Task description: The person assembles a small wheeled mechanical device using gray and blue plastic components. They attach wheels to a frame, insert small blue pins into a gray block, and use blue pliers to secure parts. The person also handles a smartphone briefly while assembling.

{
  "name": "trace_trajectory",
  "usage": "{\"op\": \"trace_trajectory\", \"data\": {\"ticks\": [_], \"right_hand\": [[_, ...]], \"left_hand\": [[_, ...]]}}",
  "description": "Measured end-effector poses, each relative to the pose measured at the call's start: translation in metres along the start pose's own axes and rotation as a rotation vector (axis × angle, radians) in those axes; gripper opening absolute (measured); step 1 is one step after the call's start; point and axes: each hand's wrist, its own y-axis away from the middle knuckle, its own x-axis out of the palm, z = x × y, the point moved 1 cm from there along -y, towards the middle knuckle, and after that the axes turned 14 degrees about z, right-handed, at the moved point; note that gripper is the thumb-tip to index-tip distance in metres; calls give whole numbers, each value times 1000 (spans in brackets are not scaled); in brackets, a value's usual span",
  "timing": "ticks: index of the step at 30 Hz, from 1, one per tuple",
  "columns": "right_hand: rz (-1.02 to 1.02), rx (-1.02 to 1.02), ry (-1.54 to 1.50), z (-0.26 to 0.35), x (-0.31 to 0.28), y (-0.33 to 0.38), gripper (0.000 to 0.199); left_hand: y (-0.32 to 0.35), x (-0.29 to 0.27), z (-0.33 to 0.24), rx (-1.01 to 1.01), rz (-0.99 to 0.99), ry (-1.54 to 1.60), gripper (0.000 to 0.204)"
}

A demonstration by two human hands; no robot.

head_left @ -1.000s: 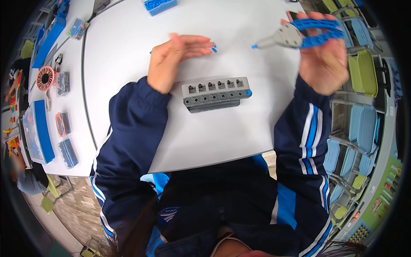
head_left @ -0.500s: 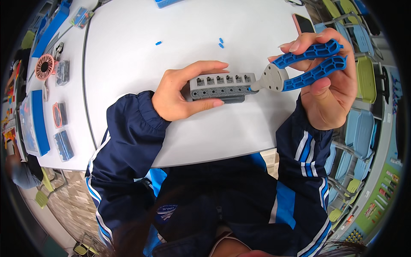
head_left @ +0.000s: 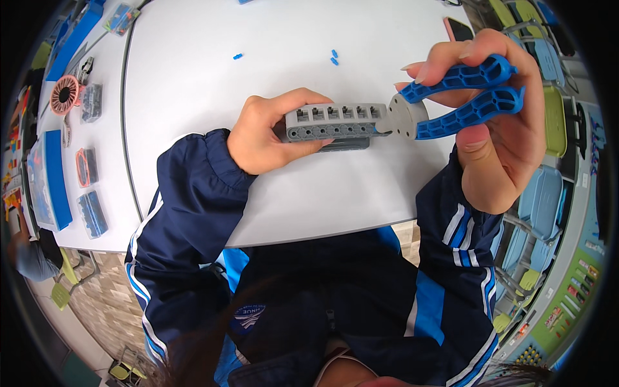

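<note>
The head view shows two hands at work over the white worktop [head_left: 284, 200]. The left hand [head_left: 258, 135] holds the left end of one grey block [head_left: 335, 122], its fingers [head_left: 300, 98] closed around it, thumb on the near side. The block lies before the person, near the middle of the worktop; whether it touches the surface I cannot tell. Six ports [head_left: 333, 112] run along its top, with a row of round holes [head_left: 322, 130] in front of them.

The right hand [head_left: 506, 155] has its fingers curled about one pair of pliers, [head_left: 445, 121] gripping both blue handles, [head_left: 461, 79] which stand apart. The pliers' grey tip meets the block's right end, and a bit of blue shows there.

Three blue pegs [head_left: 238, 57] lie beyond the block: one alone to the left, two close together to the right. One phone [head_left: 458, 29] lies past the right hand. Across the dark seam [head_left: 124, 116] at the left are one pink fan, [head_left: 66, 95] four small boxes [head_left: 93, 214] and one larger blue-sided box [head_left: 58, 180].
</note>
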Motion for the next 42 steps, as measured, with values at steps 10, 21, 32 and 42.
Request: {"op": "trace_trajectory", "data": {"ticks": [10,21,32,42], "right_hand": [[-106,87,-141,-16,18,3,67],[-442,-32,-505,-68,-27,9,109],[-563,7,-675,-114,-11,12,64],[-494,57,-705,-132,10,16,63]], "left_hand": [[4,1,-4,-83,25,93,38],[-5,-50,10,-45,268,706,125],[-3,-27,-7,22,-151,94,48],[2,-15,-14,-5,-10,29,55]]}}
